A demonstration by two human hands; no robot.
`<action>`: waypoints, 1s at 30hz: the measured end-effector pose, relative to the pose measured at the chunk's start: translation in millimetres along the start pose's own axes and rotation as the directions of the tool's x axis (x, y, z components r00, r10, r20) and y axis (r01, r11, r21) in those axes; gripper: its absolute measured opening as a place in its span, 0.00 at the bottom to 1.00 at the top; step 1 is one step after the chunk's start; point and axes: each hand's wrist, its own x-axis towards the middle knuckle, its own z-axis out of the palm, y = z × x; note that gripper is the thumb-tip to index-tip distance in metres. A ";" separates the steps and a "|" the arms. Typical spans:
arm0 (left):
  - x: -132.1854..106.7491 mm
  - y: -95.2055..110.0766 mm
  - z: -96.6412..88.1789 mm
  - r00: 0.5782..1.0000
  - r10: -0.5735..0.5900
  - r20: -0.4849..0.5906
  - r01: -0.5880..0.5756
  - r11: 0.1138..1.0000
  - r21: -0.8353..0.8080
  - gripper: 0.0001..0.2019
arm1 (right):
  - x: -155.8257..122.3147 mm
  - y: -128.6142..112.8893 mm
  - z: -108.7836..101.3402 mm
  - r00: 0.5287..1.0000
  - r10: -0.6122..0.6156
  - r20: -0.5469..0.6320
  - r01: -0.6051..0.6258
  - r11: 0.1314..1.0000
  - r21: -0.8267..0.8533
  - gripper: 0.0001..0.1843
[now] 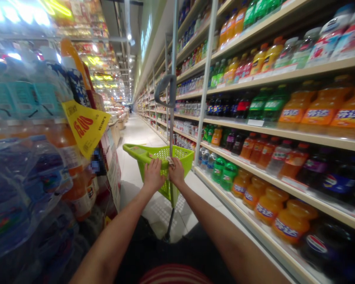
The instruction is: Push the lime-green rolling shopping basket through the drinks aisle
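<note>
A lime-green perforated shopping basket [182, 152] stands before me, over the tiled floor. My left hand [154, 173] has its fingers curled over the near rim. Just beside it, my right hand [175, 170] also grips the rim, close to a grey rod [172, 191]. A small crumpled pale bit [170, 161] shows at the right fingers; I cannot make out what it is. The rod runs upright past the basket's near side, in line with a grey loop handle [165, 90] above. Whether the rod is fixed to the basket cannot be seen.
Long shelves [254, 122] of bottled drinks line the right side. On the left, close by, stacked bottle packs [23, 165] carry a yellow price sign [87, 128]. Between them a pale tiled aisle [136, 126] runs far ahead.
</note>
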 end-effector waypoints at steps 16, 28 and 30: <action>5.2 14.2 -0.3 0.998 0.043 0.046 -0.039 0.994 -0.102 0.32 | 50.0 -33.1 -38.2 0.879 0.475 -0.024 -0.339 0.661 0.670 0.19; 13.5 -25.2 5.0 0.994 -0.090 0.063 0.090 0.996 -0.003 0.35 | 30.5 -32.3 -28.4 0.975 0.120 0.187 -0.161 0.961 0.225 0.15; 12.3 -23.1 4.4 0.994 -0.092 0.064 0.092 0.996 0.008 0.35 | 30.7 -43.2 -25.8 0.981 -0.025 0.193 -0.016 0.978 0.210 0.14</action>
